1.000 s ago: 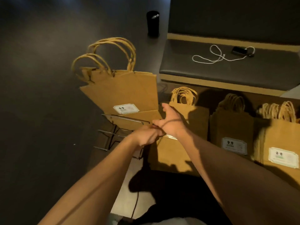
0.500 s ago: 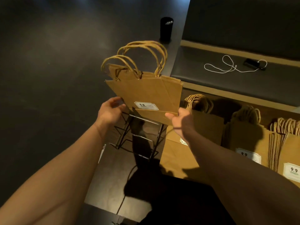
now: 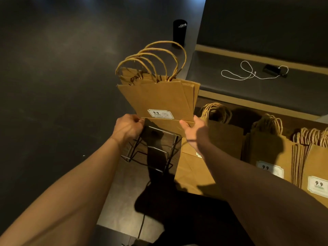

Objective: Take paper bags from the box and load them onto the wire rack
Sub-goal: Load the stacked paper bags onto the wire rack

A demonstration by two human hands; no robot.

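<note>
A flat stack of brown paper bags (image 3: 160, 97) with twisted handles and a white label stands upright above the black wire rack (image 3: 156, 142). My left hand (image 3: 127, 127) pinches the stack's lower left corner. My right hand (image 3: 193, 130) grips its lower right edge. The bottom of the stack sits at the rack's top wire; whether it rests in a slot is hidden. More brown bags (image 3: 221, 137) stand in rows to the right, their holder hidden.
A black cylinder (image 3: 179, 31) stands on the dark floor behind the rack. On the dark bench (image 3: 266, 93) at right lie a white cable (image 3: 248, 73) and a small black device (image 3: 271, 69). Further labelled bags (image 3: 276, 157) crowd the right edge.
Both hands left the spot by the rack and took hold of the stack's bottom corners. The stack swung from leaning left to upright and squared over the rack.
</note>
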